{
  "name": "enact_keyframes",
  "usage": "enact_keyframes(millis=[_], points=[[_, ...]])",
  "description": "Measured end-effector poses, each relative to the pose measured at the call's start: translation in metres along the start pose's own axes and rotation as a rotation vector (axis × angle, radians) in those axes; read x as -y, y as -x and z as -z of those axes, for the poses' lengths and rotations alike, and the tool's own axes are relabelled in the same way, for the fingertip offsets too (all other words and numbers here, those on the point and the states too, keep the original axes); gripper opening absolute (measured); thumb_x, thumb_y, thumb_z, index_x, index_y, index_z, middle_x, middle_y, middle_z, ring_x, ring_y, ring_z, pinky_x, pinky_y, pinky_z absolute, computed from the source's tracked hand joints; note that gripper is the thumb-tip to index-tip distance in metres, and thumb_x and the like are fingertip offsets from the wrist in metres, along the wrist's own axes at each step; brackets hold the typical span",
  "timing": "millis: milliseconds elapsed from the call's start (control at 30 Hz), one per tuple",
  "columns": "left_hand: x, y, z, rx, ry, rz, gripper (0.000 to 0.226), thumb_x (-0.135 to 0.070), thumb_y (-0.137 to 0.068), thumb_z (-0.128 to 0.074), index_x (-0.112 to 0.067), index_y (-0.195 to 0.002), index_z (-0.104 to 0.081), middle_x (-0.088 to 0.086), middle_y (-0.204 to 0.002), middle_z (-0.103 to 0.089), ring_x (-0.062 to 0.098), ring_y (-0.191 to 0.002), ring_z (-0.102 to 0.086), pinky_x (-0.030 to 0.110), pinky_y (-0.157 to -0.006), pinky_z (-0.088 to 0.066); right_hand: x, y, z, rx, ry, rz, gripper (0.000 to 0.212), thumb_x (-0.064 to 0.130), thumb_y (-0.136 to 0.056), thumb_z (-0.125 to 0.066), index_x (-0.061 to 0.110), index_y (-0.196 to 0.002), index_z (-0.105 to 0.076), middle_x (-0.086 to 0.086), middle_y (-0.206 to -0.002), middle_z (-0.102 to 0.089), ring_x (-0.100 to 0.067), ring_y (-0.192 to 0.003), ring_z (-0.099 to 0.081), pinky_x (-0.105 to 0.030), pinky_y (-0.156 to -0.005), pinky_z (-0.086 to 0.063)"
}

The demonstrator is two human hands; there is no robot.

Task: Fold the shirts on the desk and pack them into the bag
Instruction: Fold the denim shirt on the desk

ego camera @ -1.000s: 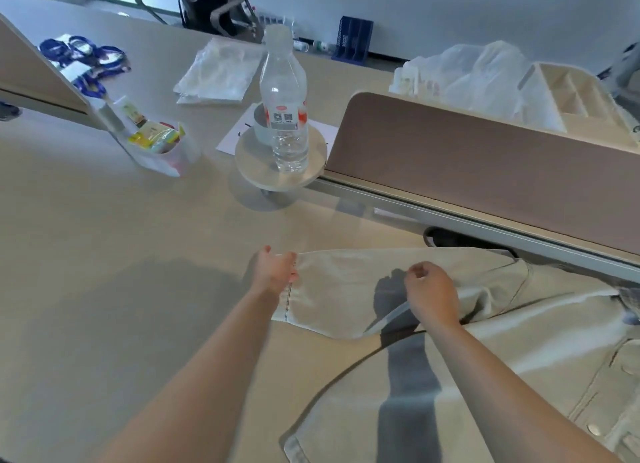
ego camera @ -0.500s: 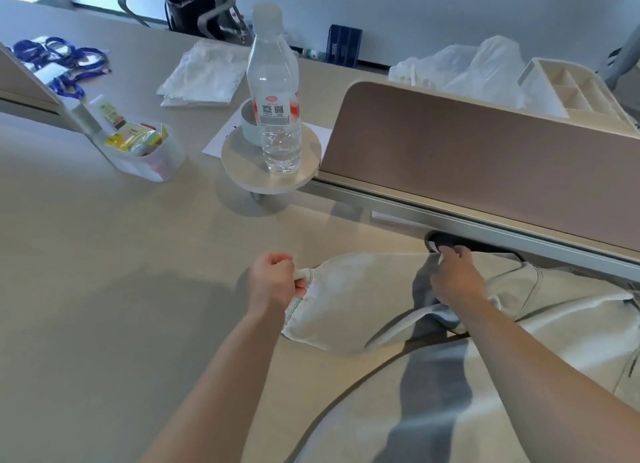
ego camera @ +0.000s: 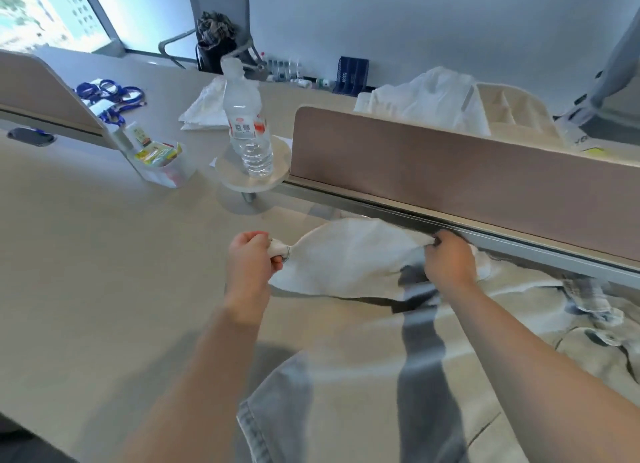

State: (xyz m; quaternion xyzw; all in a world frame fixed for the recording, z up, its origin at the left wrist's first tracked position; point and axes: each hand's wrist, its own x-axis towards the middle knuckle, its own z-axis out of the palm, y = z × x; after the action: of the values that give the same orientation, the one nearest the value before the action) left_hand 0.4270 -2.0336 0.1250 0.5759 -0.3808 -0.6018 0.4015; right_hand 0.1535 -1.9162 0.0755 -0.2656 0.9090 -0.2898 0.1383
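**Inspector:** Location of the garment?

**Assessor:** The shirt (ego camera: 363,393), pale grey-beige, lies spread on the counter (ego camera: 104,272) at lower right. Its sleeve (ego camera: 346,258) extends leftward, just in front of the partition (ego camera: 450,171).

**Inspector:** Condition of the hands?

**Assessor:** On the left hand (ego camera: 251,258), the fingers are curled round the bunched cuff end of the sleeve and grip it. On the right hand (ego camera: 450,265), the fingers pinch the sleeve's far edge at the shoulder end, close against the partition's rail. The sleeve is drawn out between the two hands, and its lower edge throws a shadow on the counter.

**Inspector:** Other items noted?

**Assessor:** A water bottle (ego camera: 247,130) stands upright on a round stand (ego camera: 252,182) at the partition's left end. A clear tub (ego camera: 162,171) of packets sits to its left, and blue lanyards (ego camera: 110,93) lie farther back. There is crumpled white plastic (ego camera: 436,99) behind the partition. I cannot tell whether it is a bag.
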Motion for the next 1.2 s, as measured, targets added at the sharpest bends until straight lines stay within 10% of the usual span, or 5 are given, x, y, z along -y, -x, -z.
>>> enact_keyframes(millis=[500, 733, 867, 1067, 1200], points=[[0.062, 0.144, 0.078, -0.250, -0.136, 0.239, 0.014, -0.001, -0.089, -0.054, -0.007, -0.083, -0.065, 0.010, -0.085, -0.059, 0.023, -0.066, -0.057, 0.027, -0.042, -0.051, -0.105, 0.133, 0.104, 0.175, -0.465, -0.345, 0.025, 0.009, -0.094, -0.052, 0.002, -0.087, -0.075, -0.010, -0.089, -0.068, -0.025, -0.084, -0.058, -0.037, -0.067, -0.038], [0.136, 0.155, 0.110, -0.131, -0.723, 0.537, 0.006, -0.003, -0.093, -0.057, -0.002, -0.088, -0.061, 0.013, -0.078, -0.057, 0.027, -0.064, -0.058, 0.039, -0.073, -0.057, -0.149, 0.150, 0.057, 0.383, -0.397, -0.490, 0.024, 0.022, -0.093, -0.059, 0.000, -0.089, -0.068, -0.015, -0.091, -0.064, -0.030, -0.087, -0.058, -0.051, -0.087, -0.051], [0.129, 0.161, 0.098, -0.040, -1.230, 0.341, 0.021, -0.016, -0.085, -0.050, -0.009, -0.087, -0.070, 0.011, -0.090, -0.066, 0.029, -0.086, -0.061, 0.034, -0.074, -0.050, -0.145, 0.145, 0.058, 0.345, -0.279, -0.394, 0.030, 0.018, -0.091, -0.053, -0.011, -0.097, -0.063, -0.026, -0.092, -0.064, -0.037, -0.080, -0.058, -0.046, -0.074, -0.048], [0.119, 0.177, 0.003, 0.185, -0.572, 0.238, 0.018, -0.015, -0.098, -0.048, -0.008, -0.087, -0.060, 0.016, -0.075, -0.056, 0.023, -0.065, -0.053, 0.026, -0.052, -0.037, -0.151, 0.134, 0.075, 0.133, -0.191, -0.293, 0.027, 0.021, -0.097, -0.048, 0.008, -0.089, -0.070, -0.012, -0.087, -0.068, -0.033, -0.088, -0.061, -0.043, -0.078, -0.054], [0.141, 0.162, -0.046, 0.358, -0.548, 0.207, 0.016, -0.020, -0.098, -0.053, -0.010, -0.104, -0.063, 0.011, -0.078, -0.064, 0.023, -0.074, -0.061, 0.032, -0.065, -0.046, -0.168, 0.106, 0.086, -0.041, -0.282, -0.291, 0.028, 0.017, -0.095, -0.054, 0.014, -0.121, -0.064, -0.007, -0.134, -0.050, -0.030, -0.096, -0.063, -0.043, -0.086, -0.054]])
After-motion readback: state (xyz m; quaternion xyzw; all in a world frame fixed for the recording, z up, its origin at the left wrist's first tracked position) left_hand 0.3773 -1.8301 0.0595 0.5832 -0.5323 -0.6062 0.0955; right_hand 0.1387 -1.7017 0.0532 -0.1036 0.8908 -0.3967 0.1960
